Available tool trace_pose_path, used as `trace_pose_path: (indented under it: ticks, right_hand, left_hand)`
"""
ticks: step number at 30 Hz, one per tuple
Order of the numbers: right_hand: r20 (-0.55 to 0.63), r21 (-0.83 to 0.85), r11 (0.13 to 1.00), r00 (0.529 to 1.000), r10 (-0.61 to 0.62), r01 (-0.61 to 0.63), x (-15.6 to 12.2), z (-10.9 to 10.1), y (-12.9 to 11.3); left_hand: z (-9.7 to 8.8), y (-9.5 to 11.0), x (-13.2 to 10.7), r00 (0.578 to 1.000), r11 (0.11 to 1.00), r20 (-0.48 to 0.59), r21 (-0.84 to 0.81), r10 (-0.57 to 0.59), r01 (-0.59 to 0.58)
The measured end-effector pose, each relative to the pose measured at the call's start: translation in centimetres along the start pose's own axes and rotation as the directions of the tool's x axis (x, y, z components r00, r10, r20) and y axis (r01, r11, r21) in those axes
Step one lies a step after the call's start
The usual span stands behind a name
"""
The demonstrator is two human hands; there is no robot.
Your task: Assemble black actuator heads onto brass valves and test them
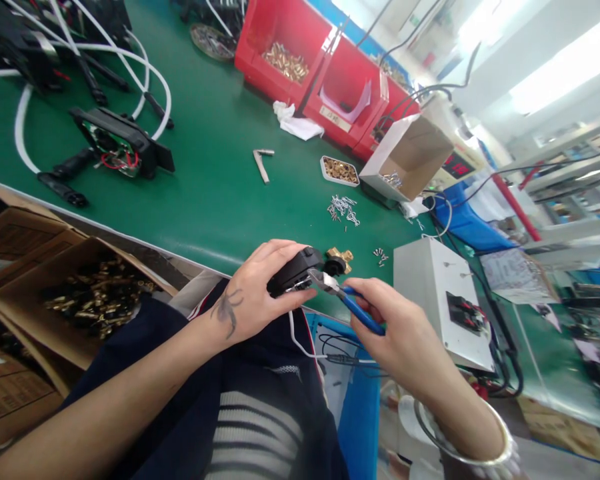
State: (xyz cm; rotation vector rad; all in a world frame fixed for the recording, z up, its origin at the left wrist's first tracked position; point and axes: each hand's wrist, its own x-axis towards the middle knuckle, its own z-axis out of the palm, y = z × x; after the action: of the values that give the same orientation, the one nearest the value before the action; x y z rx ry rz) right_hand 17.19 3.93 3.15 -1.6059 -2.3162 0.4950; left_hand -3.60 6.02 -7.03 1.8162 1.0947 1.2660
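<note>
My left hand [260, 290] is closed around a black plastic part [295, 270] with a brass fitting [341, 259] at its far end. My right hand [397, 340] grips blue-handled pliers [350, 303], whose metal jaws touch the black part near its middle. A thin white wire hangs down from the part toward my lap. Both hands are held just over the near edge of the green table [215, 180].
Red bins [300, 47] with brass pieces line the back. A small tray of brass parts [339, 171], a cardboard box [407, 157], loose metal clips [344, 208], a black device with white cables [120, 143], a white control box [443, 300], and cartons of brass fittings [97, 293] surround me.
</note>
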Motion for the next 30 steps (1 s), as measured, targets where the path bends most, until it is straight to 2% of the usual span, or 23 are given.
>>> trace_pose_path:
  ticks: [1, 3, 4, 5, 6, 8, 10, 11, 12, 14, 15, 16, 18, 19, 20, 21, 23, 24, 25, 26, 28, 29, 30]
  right_hand:
    - [0.016, -0.027, 1.0, 1.0, -0.006, 0.006, -0.03, -0.05, -0.02]
    - [-0.195, -0.014, 0.999, 0.98, 0.033, -0.036, -0.16, -0.26, -0.06]
    - [-0.314, 0.015, 0.998, 0.948, 0.06, -0.058, -0.2, -0.36, -0.08]
    - [-0.37, 0.035, 0.997, 0.926, 0.073, -0.065, -0.21, -0.42, -0.09]
    - [-0.35, 0.031, 0.998, 0.934, 0.067, -0.06, -0.17, -0.45, -0.09]
    - [-0.13, -0.035, 0.999, 0.992, 0.005, -0.01, 0.02, -0.45, -0.07]
    - [0.06, -0.094, 0.995, 0.998, -0.031, 0.037, 0.16, -0.49, -0.06]
    - [0.03, -0.1, 0.995, 0.999, -0.026, 0.029, 0.16, -0.53, -0.07]
    - [-0.077, -0.092, 0.996, 0.997, -0.007, 0.0, 0.12, -0.55, -0.09]
    - [-0.31, -0.057, 0.997, 0.95, 0.036, -0.057, -0.03, -0.49, -0.15]
    - [-0.341, -0.055, 0.997, 0.939, 0.037, -0.059, -0.08, -0.39, -0.16]
    - [-0.289, -0.071, 0.997, 0.957, 0.017, -0.04, -0.1, -0.27, -0.17]
    - [-0.041, -0.128, 0.991, 0.998, -0.047, 0.041, -0.03, -0.1, -0.17]
    - [0.055, -0.143, 0.986, 0.996, -0.073, 0.08, 0.04, -0.1, -0.18]
    - [0.073, -0.147, 0.985, 0.994, -0.08, 0.09, 0.11, -0.16, -0.22]
    - [0.001, -0.143, 0.987, 0.998, -0.067, 0.067, 0.18, -0.26, -0.27]
    - [-0.253, -0.101, 0.995, 0.968, -0.008, -0.018, 0.29, -0.48, -0.41]
    - [-0.313, -0.072, 0.996, 0.949, 0.019, -0.044, 0.34, -0.55, -0.48]
    - [-0.294, -0.063, 0.997, 0.955, 0.031, -0.051, 0.4, -0.58, -0.52]
    - [-0.203, -0.074, 0.996, 0.979, 0.027, -0.043, 0.46, -0.6, -0.55]
    - [0.058, -0.11, 0.994, 0.998, -0.013, 0.02, 0.56, -0.64, -0.53]
    - [0.118, -0.119, 0.992, 0.993, -0.026, 0.041, 0.58, -0.71, -0.49]
    - [0.084, -0.124, 0.992, 0.996, -0.025, 0.035, 0.58, -0.8, -0.46]
  left_hand:
    - [0.01, -0.02, -0.01, 1.0, 1.0, -0.002, -0.001, 0.0, 0.0]
    - [0.01, -0.04, -0.01, 1.0, 1.0, -0.003, -0.006, 0.008, -0.008]
    - [0.01, -0.05, -0.01, 1.0, 1.0, -0.001, -0.007, 0.011, -0.011]
    - [0.01, -0.05, -0.01, 1.0, 1.0, 0.0, -0.007, 0.013, -0.013]
    - [0.0, -0.04, -0.01, 1.0, 1.0, -0.002, -0.006, 0.015, -0.015]
    - [0.0, -0.04, -0.02, 1.0, 1.0, -0.004, -0.001, 0.013, -0.013]
    - [-0.01, -0.04, -0.03, 1.0, 1.0, -0.005, -0.004, 0.01, -0.01]
    - [-0.02, -0.05, -0.03, 1.0, 1.0, -0.001, -0.006, 0.006, -0.006]
    - [-0.02, -0.07, -0.02, 1.0, 1.0, 0.002, -0.008, 0.003, -0.003]
    - [-0.05, -0.1, 0.0, 1.0, 1.0, 0.0, -0.015, 0.004, -0.004]
    - [-0.06, -0.12, 0.01, 1.0, 1.0, 0.0, -0.015, 0.005, -0.005]
    - [-0.06, -0.13, 0.02, 1.0, 1.0, -0.001, -0.014, 0.01, -0.01]
    - [-0.05, -0.13, 0.03, 1.0, 1.0, 0.0, -0.009, 0.023, -0.023]
    - [-0.04, -0.12, 0.03, 1.0, 1.0, 0.003, -0.006, 0.024, -0.024]
    - [-0.02, -0.11, 0.03, 1.0, 1.0, 0.002, -0.006, 0.024, -0.024]
    - [0.0, -0.09, 0.02, 1.0, 1.0, 0.0, -0.008, 0.021, -0.021]
    - [0.02, -0.05, 0.02, 1.0, 1.0, -0.009, -0.015, 0.014, -0.014]
    - [0.02, -0.03, 0.03, 1.0, 1.0, -0.013, -0.018, 0.013, -0.013]
    - [0.01, -0.01, 0.04, 1.0, 1.0, -0.013, -0.019, 0.014, -0.014]
    - [0.0, 0.0, 0.06, 1.0, 1.0, -0.009, -0.018, 0.018, -0.018]
    - [-0.03, 0.01, 0.1, 1.0, 1.0, 0.004, -0.013, 0.024, -0.023]
    - [-0.03, 0.02, 0.11, 1.0, 1.0, 0.005, -0.011, 0.027, -0.027]
    - [-0.02, 0.02, 0.11, 1.0, 0.999, 0.003, -0.011, 0.031, -0.031]
